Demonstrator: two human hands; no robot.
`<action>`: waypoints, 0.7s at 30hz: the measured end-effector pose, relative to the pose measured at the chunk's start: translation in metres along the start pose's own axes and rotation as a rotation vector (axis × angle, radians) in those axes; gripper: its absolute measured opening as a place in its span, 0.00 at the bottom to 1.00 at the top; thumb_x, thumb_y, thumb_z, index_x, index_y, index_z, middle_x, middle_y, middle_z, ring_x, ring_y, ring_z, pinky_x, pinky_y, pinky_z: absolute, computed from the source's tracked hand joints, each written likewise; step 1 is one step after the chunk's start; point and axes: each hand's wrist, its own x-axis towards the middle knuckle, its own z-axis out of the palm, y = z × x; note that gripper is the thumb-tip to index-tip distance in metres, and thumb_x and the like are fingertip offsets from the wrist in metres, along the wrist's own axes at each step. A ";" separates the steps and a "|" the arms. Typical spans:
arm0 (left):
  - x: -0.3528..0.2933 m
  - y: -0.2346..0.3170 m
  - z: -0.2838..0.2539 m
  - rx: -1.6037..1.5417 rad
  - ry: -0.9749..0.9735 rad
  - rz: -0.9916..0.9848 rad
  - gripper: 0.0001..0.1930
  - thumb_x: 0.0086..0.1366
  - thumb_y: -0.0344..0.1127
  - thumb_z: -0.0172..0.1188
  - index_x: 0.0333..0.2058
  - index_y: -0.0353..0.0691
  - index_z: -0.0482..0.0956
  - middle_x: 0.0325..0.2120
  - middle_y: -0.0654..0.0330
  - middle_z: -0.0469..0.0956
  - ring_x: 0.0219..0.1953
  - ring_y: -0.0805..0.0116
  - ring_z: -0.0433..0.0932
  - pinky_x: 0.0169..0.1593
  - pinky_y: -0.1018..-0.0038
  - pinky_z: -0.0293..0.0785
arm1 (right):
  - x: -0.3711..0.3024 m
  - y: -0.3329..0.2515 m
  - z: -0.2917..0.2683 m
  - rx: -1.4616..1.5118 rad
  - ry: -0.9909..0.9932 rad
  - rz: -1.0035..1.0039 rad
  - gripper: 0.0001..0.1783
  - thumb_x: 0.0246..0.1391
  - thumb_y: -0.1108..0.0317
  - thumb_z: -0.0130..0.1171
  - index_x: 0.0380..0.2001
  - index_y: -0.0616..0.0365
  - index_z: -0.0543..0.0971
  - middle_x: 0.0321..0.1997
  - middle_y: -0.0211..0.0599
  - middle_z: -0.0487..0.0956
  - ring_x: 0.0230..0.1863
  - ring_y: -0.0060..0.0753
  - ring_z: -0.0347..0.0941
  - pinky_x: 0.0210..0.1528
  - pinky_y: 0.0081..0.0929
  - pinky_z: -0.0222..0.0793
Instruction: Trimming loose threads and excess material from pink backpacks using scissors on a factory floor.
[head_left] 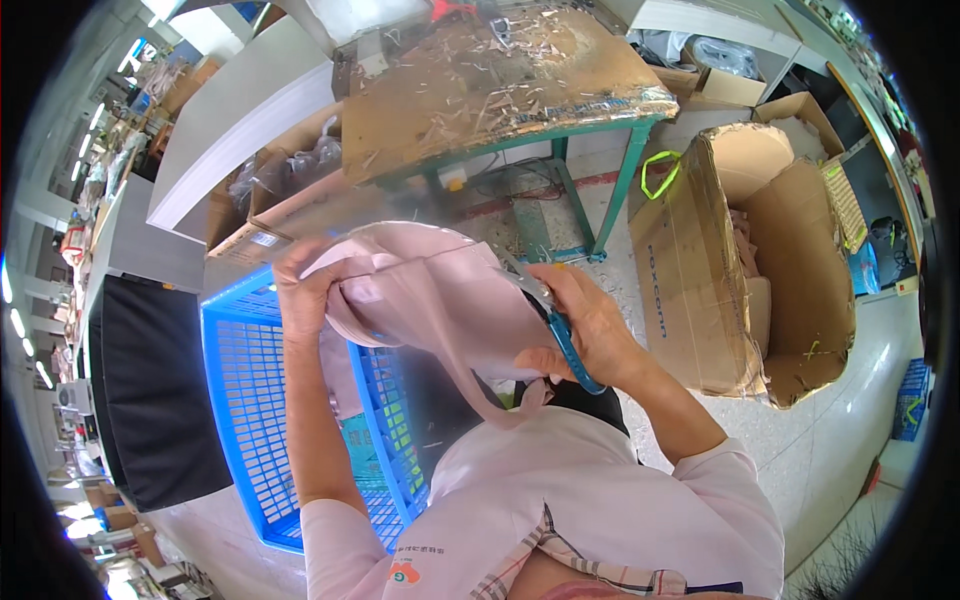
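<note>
Pink fabric piece (430, 300), a soft garment part or pouch with a strap trailing down toward the lap, is held up in front of the chest, over the near edge of the blue plastic crate (245, 400). Left hand (305, 285) is closed in a pinch on the upper left corner of the cloth, fingers bunching it. Right hand (590, 325) is curled shut round blue-handled thread snips (555, 320), the metal blades pointing up-left and meeting the fabric's right edge. To do this trimming well, my judgement: keep the cloth taut between the pinching hand and the blade side so the loose thread stands clear, nip only with the tips close to the seam, and keep the left fingers back from the blades; slack fabric risks a cut in the panel itself. Behind stands a worn wooden workbench (500, 85) on green metal legs, littered with pale scraps, and to the right an open cardboard box (720, 270) with a yellow-green strap loop (658, 172) at its corner. Hard to make out: whether the blades are open or closed, what thread or tag they bite on, and the fabric's far side. The crate's contents are screened by cloth and forearm; the fisheye rim bends and darkens the room's edges
</note>
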 end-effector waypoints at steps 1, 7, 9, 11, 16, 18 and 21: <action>-0.002 -0.001 0.003 -0.049 -0.008 -0.016 0.09 0.43 0.19 0.57 0.27 0.34 0.76 0.22 0.67 0.74 0.25 0.80 0.70 0.31 0.83 0.67 | 0.000 0.000 -0.002 -0.083 -0.003 0.001 0.42 0.31 0.49 0.67 0.49 0.55 0.62 0.33 0.42 0.68 0.33 0.44 0.66 0.35 0.34 0.65; -0.004 -0.002 0.004 -0.090 -0.009 -0.029 0.09 0.43 0.20 0.57 0.27 0.34 0.76 0.22 0.67 0.74 0.26 0.79 0.70 0.31 0.83 0.66 | 0.001 -0.002 0.001 -0.271 0.028 -0.012 0.40 0.31 0.46 0.65 0.47 0.57 0.65 0.31 0.44 0.67 0.34 0.46 0.67 0.36 0.38 0.65; -0.005 -0.006 0.001 -0.082 -0.006 -0.033 0.09 0.43 0.20 0.57 0.27 0.34 0.76 0.23 0.67 0.74 0.26 0.79 0.70 0.31 0.84 0.66 | 0.003 -0.005 0.003 -0.306 0.032 -0.018 0.39 0.32 0.46 0.65 0.46 0.57 0.66 0.31 0.45 0.67 0.35 0.47 0.67 0.36 0.39 0.65; -0.006 -0.008 -0.002 -0.085 0.013 -0.028 0.08 0.44 0.20 0.57 0.27 0.35 0.77 0.23 0.67 0.74 0.26 0.79 0.70 0.31 0.84 0.66 | 0.006 -0.007 0.006 -0.318 0.049 -0.017 0.37 0.33 0.46 0.64 0.44 0.58 0.67 0.30 0.46 0.68 0.34 0.47 0.68 0.34 0.40 0.66; -0.010 -0.002 0.003 -0.101 0.028 -0.029 0.08 0.45 0.21 0.58 0.27 0.35 0.77 0.22 0.67 0.74 0.25 0.80 0.70 0.31 0.84 0.66 | 0.005 -0.001 0.017 -0.329 0.104 -0.037 0.34 0.35 0.48 0.63 0.42 0.61 0.68 0.26 0.45 0.69 0.27 0.44 0.70 0.28 0.36 0.68; -0.011 -0.002 0.002 -0.106 0.028 -0.040 0.08 0.46 0.22 0.58 0.28 0.35 0.77 0.22 0.67 0.74 0.25 0.80 0.70 0.31 0.84 0.66 | 0.005 0.001 0.020 -0.312 0.108 -0.031 0.33 0.35 0.49 0.63 0.40 0.61 0.69 0.24 0.45 0.70 0.25 0.43 0.70 0.25 0.35 0.68; -0.013 -0.009 -0.003 -0.134 0.012 -0.073 0.08 0.46 0.22 0.57 0.28 0.35 0.77 0.22 0.66 0.74 0.25 0.79 0.70 0.31 0.83 0.66 | 0.005 0.002 0.025 -0.321 0.155 -0.102 0.31 0.33 0.56 0.67 0.41 0.59 0.68 0.23 0.39 0.70 0.22 0.39 0.69 0.23 0.31 0.65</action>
